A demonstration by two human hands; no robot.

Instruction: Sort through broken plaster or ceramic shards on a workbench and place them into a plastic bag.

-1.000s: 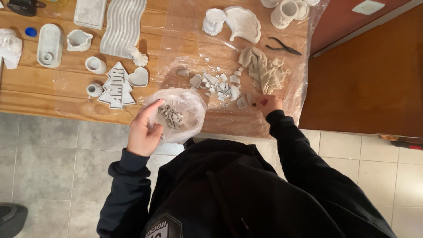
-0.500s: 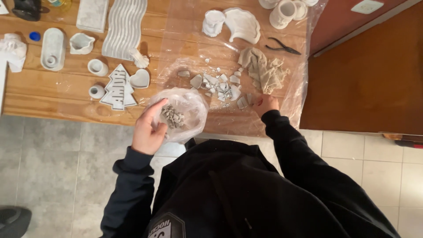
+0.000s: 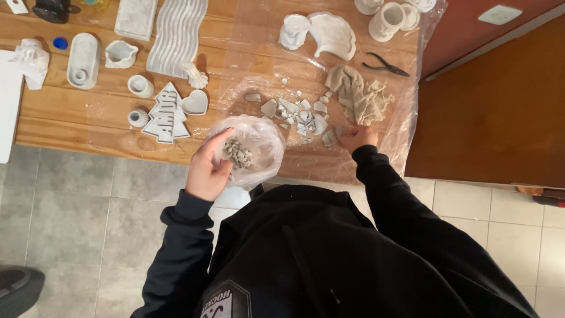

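Left hand: the left hand (image 3: 207, 171) grips the rim of a clear plastic bag (image 3: 259, 147), fingers closed on the film, holding its mouth open at the table's near edge.
Bag contents: small grey-white shards (image 3: 238, 154) lie heaped in the bottom.
Right hand: the right hand (image 3: 358, 138) sits at 3 o'clock from the bag, fingertips pinched together over a broken piece (image 3: 329, 137) on the plastic sheet (image 3: 406, 118); whether the piece is already lifted I cannot tell.
Step in hand: judging by this, gathering fragments into the bag, one pick at a time.
Next move calls for: carrying the pinch toward 9 o'clock, over the open mouth.
Loose pile: more plaster fragments (image 3: 297, 112) lie at 12 o'clock from the bag.
Beyond: a crumpled cloth (image 3: 359, 94), then pliers (image 3: 385, 65) at 1 o'clock.
Far left: a tree-shaped cast (image 3: 166, 115) at 10 o'clock.
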